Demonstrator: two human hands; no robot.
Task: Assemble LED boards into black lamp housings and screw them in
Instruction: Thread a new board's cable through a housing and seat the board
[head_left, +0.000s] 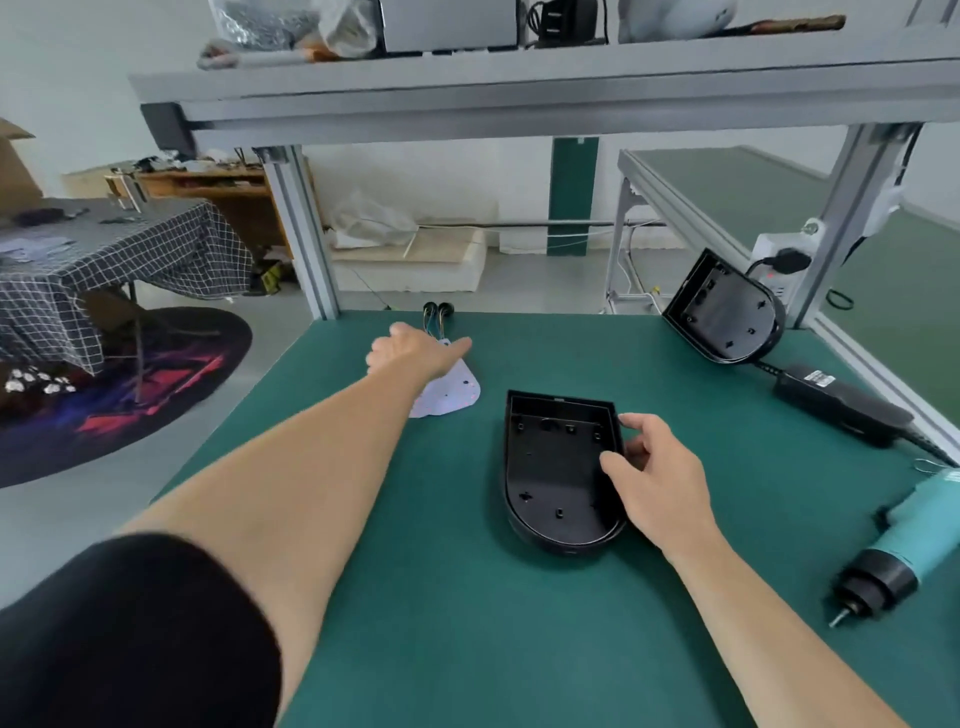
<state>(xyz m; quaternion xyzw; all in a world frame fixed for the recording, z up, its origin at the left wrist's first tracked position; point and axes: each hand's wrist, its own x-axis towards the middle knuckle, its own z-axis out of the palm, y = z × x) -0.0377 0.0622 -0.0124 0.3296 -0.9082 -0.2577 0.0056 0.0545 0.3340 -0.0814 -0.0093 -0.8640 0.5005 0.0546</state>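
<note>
An empty black lamp housing (558, 467) lies open side up on the green bench mat (415, 597). My right hand (657, 480) grips its right wall, thumb inside and fingers along the outer rim. A white LED board (452, 395) lies flat to the upper left of the housing, with dark wires (439, 314) running off its far end. My left hand (415, 353) is stretched out over the board's far end with fingers extended, and hides part of it; whether it touches the board I cannot tell.
A second black housing (724, 312) leans tilted against the frame post at the back right. A black power adapter (841, 410) with cable lies right of it. A teal electric screwdriver (898, 561) lies at the right edge. An aluminium shelf (519, 98) runs overhead.
</note>
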